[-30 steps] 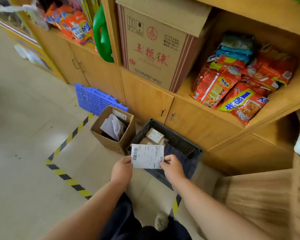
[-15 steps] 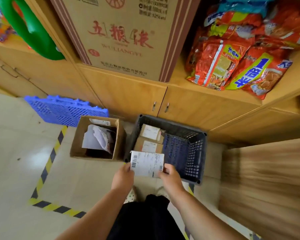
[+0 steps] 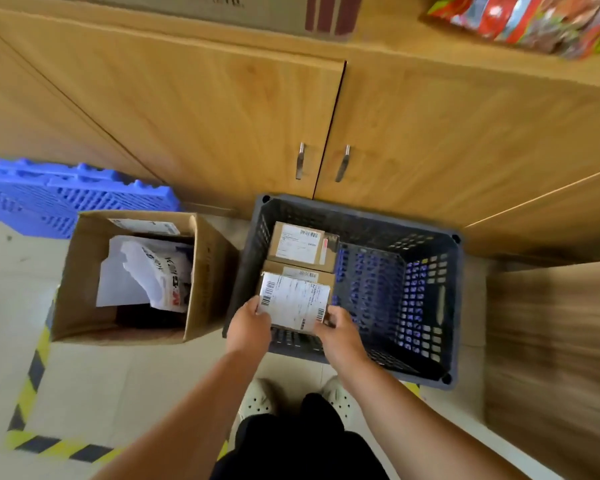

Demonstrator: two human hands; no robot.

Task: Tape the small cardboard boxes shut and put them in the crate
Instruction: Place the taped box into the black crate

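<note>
I hold a small cardboard box (image 3: 294, 301) with a white shipping label on top, over the near left corner of the dark slatted crate (image 3: 451, 306). My left hand (image 3: 250, 325) grips its left edge and my right hand (image 3: 336, 332) grips its right edge. Inside the crate, along its left wall, lie two more labelled small boxes: one at the far end (image 3: 300, 245) and one closer (image 3: 309, 274), partly hidden behind the held box. The right half of the crate's floor is bare.
An open brown carton (image 3: 201, 271) with crumpled paper and plastic bags stands left of the crate. Blue plastic pallets (image 3: 66, 199) lean behind it. Wooden cabinet doors (image 3: 222, 133) rise right behind the crate. A wooden surface (image 3: 551, 341) is on the right. Yellow-black tape (image 3: 32, 375) marks the floor.
I have stepped closer and tilted my view down. Both hands have carried the labelled box forward and lower, from in front of the crate to over its near left corner.
</note>
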